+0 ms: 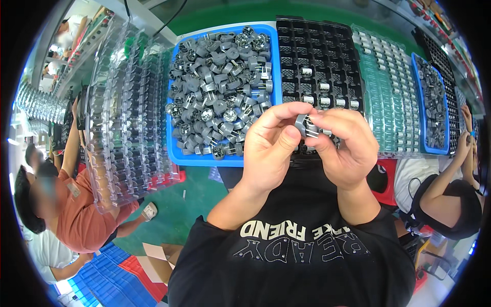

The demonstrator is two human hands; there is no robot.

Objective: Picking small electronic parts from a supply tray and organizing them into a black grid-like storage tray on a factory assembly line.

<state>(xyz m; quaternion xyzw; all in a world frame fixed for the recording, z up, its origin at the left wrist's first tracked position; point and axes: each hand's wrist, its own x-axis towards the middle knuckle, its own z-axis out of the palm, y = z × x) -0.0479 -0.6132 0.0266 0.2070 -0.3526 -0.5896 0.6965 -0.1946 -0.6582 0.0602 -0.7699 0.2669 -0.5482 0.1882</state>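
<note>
A small grey round part with thin metal pins (300,124) is between my hands, over the near edge of the black tray. My left hand (268,146) has its thumb and forefinger closed around the grey body. From the other side, my right hand (348,140) pinches at the pinned face with thumb and forefinger; its fingertips partly hide the part. Beside my left hand, a blue bin (276,66) is heaped with similar grey pinned parts (209,92). Behind my hands lies the black compartment tray (319,56), with several silver cylinders (323,87) in its pockets.
Stacked clear plastic trays (120,128) rise at the left. Right of the black tray are clear trays with silver cylinders (391,87), then another blue bin (444,134) of grey parts. Co-workers sit at both sides, one in an orange shirt (84,210). A cardboard box (153,263) stands behind at lower left.
</note>
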